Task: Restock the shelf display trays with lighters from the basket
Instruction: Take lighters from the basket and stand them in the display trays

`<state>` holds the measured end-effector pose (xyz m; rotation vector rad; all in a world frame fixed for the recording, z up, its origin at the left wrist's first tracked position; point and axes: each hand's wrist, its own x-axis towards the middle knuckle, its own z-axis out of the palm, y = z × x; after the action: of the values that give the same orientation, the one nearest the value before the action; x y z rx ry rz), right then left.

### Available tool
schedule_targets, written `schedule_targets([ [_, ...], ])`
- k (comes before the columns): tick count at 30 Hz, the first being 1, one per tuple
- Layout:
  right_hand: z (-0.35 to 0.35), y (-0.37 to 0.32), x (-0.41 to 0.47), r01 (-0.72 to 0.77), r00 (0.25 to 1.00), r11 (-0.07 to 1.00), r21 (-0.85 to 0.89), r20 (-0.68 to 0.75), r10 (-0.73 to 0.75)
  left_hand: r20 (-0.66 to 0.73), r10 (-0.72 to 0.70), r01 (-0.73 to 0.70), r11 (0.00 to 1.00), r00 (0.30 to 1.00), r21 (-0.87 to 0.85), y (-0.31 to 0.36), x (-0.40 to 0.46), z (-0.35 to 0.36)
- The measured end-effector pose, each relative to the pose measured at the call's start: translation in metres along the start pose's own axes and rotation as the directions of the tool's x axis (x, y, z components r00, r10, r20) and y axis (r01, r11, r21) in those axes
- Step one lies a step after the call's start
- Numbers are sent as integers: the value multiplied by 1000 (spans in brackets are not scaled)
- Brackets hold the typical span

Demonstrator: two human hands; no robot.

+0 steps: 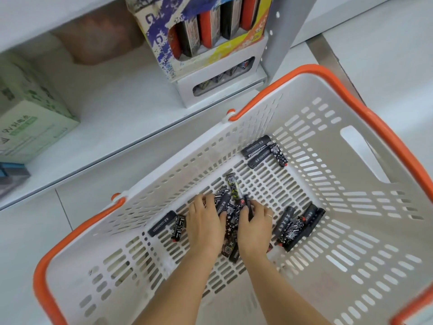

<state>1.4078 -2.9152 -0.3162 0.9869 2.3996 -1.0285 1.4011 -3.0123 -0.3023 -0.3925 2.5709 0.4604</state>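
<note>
While deep in basket (304,109): left hand (203,224), right hand (254,227) gripping lighters (228,207), long axes toward shelf | display trays (218,73) beyond rim | loose lighters either side

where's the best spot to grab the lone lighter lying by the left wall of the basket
Pinch the lone lighter across its long narrow sides at mid-length, coming from above. It lies flat on the basket floor, close beside a patterned lighter, so fingers probably fit best from the top.

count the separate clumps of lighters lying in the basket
4. Three lighters at the far end, two at the left wall, a cluster to the right, and a central pile under both hands; more may be hidden beneath them.
</note>
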Motion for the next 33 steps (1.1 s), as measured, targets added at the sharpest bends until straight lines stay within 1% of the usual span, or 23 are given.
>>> schedule_targets([
  [1, 3, -1, -2, 8, 1000, 1000, -13, 22, -8, 7, -30, 31, 999, 1000, -37, 0, 2, 0],
  [3, 9, -2, -8, -37, 997, 999, -2, 73, 37, 39, -96, 99, 990, 995, -99, 0, 5, 1],
  [5, 15, -2, -14, -104, 989, 993, 60, 108, 97, 62, -136, 144, 979, 989, -143, -2, 4, 2],
  [9, 18, 0, -20, -212, 973, 963, 164, 130, 192, 95, -217, 233, 948, 972, -216, -4, 0, 1],
  [12, 17, -4, -19, -303, 947, 922, 242, 183, 263, 149, -269, 301, 911, 952, -280, -8, -3, 0],
  [14, 17, -7, -20, -372, 924, 871, 321, 216, 315, 192, -289, 338, 886, 938, -318, -11, -4, 2],
  [16, 17, -7, -21, -412, 910, 823, 392, 232, 344, 221, -307, 366, 874, 926, -321, -15, -5, 3],
  [18, 18, -6, -22, -442, 896, 779, 446, 266, 356, 242, -315, 387, 848, 918, -363, -16, -5, 1],
  [20, 22, -8, -26, -474, 879, 731, 490, 317, 357, 261, -322, 410, 795, 910, -447, -13, -9, 1],
  [23, 26, -12, -35, -433, 893, 778, 455, 337, 300, 266, -304, 403, 705, 915, -584, -6, -20, 9],
  [24, 26, -13, -36, -433, 892, 773, 463, 344, 293, 259, -304, 399, 684, 917, -610, -5, -23, 11],
  [27, 21, -12, -35, -470, 874, 729, 498, 377, 306, 240, -313, 392, 660, 919, -641, -3, -30, 14],
  [30, 21, -8, -33, -426, 892, 774, 468, 358, 275, 201, -393, 420, 619, 897, -663, -2, -39, 13],
  [31, 21, -6, -34, -414, 896, 787, 457, 358, 262, 192, -406, 423, 617, 894, -664, -3, -42, 13],
  [33, 19, -6, -37, -413, 888, 791, 451, 393, 240, 179, -383, 403, 659, 906, -635, -8, -47, 13],
])
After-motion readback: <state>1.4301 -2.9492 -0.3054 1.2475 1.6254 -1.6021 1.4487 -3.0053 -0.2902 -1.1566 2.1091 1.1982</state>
